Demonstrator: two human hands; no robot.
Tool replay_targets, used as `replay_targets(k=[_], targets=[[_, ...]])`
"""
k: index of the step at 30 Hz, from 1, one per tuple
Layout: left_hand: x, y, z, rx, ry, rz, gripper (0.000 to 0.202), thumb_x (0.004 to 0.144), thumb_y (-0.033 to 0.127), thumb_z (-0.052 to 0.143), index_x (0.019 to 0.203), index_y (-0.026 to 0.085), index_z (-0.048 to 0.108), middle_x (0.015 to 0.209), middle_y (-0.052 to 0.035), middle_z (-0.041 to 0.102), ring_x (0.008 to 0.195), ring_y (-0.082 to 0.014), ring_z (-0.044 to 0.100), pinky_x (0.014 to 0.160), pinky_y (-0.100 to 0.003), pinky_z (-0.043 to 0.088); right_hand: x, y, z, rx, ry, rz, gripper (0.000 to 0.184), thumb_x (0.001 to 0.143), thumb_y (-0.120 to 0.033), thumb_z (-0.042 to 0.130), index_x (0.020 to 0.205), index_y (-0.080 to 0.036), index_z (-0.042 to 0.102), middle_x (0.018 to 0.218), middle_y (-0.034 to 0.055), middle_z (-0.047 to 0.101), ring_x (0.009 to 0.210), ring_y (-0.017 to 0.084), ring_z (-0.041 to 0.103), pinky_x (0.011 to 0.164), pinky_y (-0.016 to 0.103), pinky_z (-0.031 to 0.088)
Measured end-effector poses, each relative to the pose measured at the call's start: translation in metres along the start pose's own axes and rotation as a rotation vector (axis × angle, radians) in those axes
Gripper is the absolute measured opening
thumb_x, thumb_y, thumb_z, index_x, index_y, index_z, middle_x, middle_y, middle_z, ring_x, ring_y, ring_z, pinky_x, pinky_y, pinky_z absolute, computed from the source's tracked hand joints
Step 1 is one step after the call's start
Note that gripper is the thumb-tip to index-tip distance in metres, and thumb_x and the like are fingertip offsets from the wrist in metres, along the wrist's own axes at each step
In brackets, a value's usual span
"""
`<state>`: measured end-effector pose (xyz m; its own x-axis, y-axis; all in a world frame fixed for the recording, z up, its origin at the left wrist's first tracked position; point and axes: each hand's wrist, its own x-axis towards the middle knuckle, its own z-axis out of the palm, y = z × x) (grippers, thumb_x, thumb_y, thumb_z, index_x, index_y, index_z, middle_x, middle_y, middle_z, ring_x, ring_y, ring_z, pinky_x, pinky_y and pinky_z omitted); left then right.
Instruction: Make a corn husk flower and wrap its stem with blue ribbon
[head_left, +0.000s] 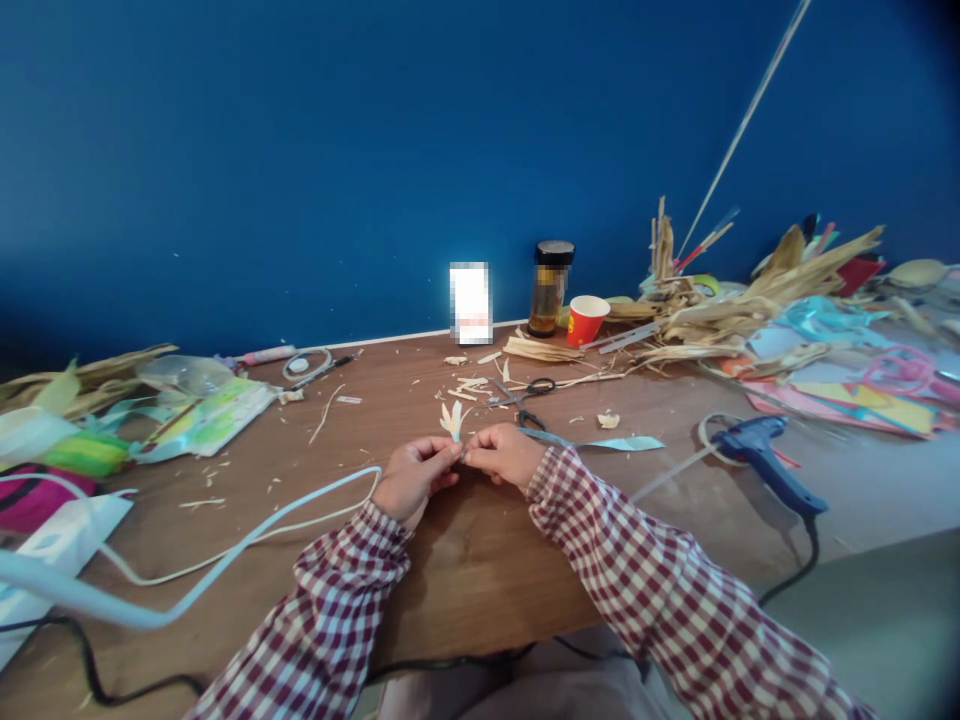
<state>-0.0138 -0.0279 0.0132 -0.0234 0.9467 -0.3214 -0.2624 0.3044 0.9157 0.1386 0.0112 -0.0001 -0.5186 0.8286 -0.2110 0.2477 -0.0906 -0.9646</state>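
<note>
A small pale flower (451, 420), apparently made of dried husk, stands upright between my hands, its petals pointing up. My left hand (418, 474) pinches its lower end between thumb and fingers. From the right, my right hand (508, 456) has its fingertips closed at the same spot, touching the stem's base; what exactly they grip is too small to make out. Just beyond my right hand lie dark-handled scissors (531, 388) and a light blue ribbon strip (626, 443). Pale husk scraps (471, 386) are scattered behind the flower.
A blue glue gun (772, 465) rests at right, its cord over the table edge. Husks (787, 275) and coloured papers pile up behind it. A red paper cup (587, 322), a dark-lidded jar (550, 290) and a bright screen (472, 303) stand at the back. White cables (247, 545) cross the left.
</note>
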Motion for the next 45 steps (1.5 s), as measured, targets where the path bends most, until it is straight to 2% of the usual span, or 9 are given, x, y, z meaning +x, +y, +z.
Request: replay_targets(k=[7,10,15,22,26,29,33,37,45], targets=[[-0.002,0.0,-0.001,-0.005,-0.052,0.013,0.032,0.056,0.03,0.076,0.082,0.014,0.069,0.067,0.0002,0.059,0.058,-0.006,0.05,0.053,-0.018,0.051,0.004,0.007,0.001,0.088,0.027,0.001,0.018,0.071,-0.034,0.054,0.067,-0.016,0.054,0.043,-0.0079,0.038,0.036,0.005,0.033,0.036,0.017,0.025],[-0.001,-0.001,0.0,0.013,-0.029,0.025,0.028,0.054,0.029,0.077,0.075,0.013,0.068,0.062,0.0019,0.057,0.055,-0.0053,0.05,0.051,-0.017,0.051,0.001,0.0,0.001,-0.003,0.025,-0.023,0.018,0.072,-0.033,0.053,0.069,-0.015,0.058,0.045,-0.0069,0.041,0.039,0.005,0.034,0.039,0.017,0.027],[-0.001,-0.001,0.0,0.051,-0.019,0.038,0.028,0.053,0.03,0.077,0.069,0.011,0.065,0.058,0.0024,0.055,0.052,-0.0051,0.049,0.048,-0.017,0.05,-0.007,-0.012,-0.003,-0.258,0.072,-0.165,0.018,0.07,-0.029,0.054,0.07,-0.013,0.064,0.058,-0.0027,0.054,0.055,0.008,0.044,0.051,0.018,0.033],[-0.001,-0.001,-0.001,0.038,-0.03,0.025,0.028,0.053,0.029,0.077,0.072,0.012,0.066,0.059,0.0028,0.056,0.051,-0.005,0.05,0.049,-0.018,0.051,-0.004,-0.011,-0.005,-0.278,0.031,-0.211,0.02,0.072,-0.03,0.051,0.071,-0.013,0.063,0.058,-0.0034,0.052,0.054,0.008,0.043,0.052,0.019,0.033],[-0.002,-0.001,0.0,-0.022,-0.051,0.044,0.028,0.058,0.032,0.074,0.079,0.015,0.067,0.066,0.0018,0.061,0.056,-0.0063,0.055,0.051,-0.018,0.051,-0.001,-0.008,-0.003,-0.197,0.045,-0.182,0.023,0.076,-0.034,0.048,0.071,-0.014,0.058,0.051,-0.0056,0.044,0.047,0.007,0.039,0.047,0.018,0.03],[-0.002,-0.004,0.001,-0.024,-0.062,0.063,0.031,0.057,0.029,0.075,0.085,0.017,0.068,0.073,0.0004,0.066,0.06,-0.0075,0.058,0.055,-0.018,0.052,0.001,-0.006,-0.002,-0.223,0.073,-0.152,0.024,0.077,-0.036,0.047,0.068,-0.015,0.056,0.049,-0.0061,0.041,0.045,0.007,0.037,0.045,0.019,0.028],[-0.003,-0.009,0.003,-0.004,-0.001,0.101,0.035,0.055,0.028,0.077,0.087,0.016,0.069,0.08,-0.0027,0.069,0.064,-0.0092,0.061,0.062,-0.021,0.053,-0.001,-0.007,-0.002,-0.275,0.088,-0.163,0.024,0.078,-0.034,0.046,0.069,-0.015,0.057,0.049,-0.0056,0.043,0.047,0.007,0.038,0.046,0.019,0.028],[-0.002,-0.012,0.003,0.005,0.046,0.106,0.036,0.054,0.029,0.076,0.086,0.014,0.069,0.078,-0.0035,0.07,0.063,-0.0104,0.062,0.064,-0.023,0.053,-0.004,-0.011,-0.003,-0.301,0.091,-0.175,0.024,0.079,-0.033,0.046,0.068,-0.015,0.059,0.049,-0.005,0.045,0.048,0.007,0.039,0.048,0.019,0.028],[-0.001,-0.013,0.001,0.051,0.066,0.099,0.031,0.054,0.029,0.076,0.079,0.012,0.069,0.067,-0.002,0.069,0.055,-0.0087,0.06,0.06,-0.022,0.053,-0.006,-0.013,-0.003,-0.363,0.126,-0.109,0.024,0.076,-0.033,0.05,0.073,-0.015,0.064,0.053,-0.0025,0.052,0.053,0.009,0.044,0.052,0.02,0.032]])
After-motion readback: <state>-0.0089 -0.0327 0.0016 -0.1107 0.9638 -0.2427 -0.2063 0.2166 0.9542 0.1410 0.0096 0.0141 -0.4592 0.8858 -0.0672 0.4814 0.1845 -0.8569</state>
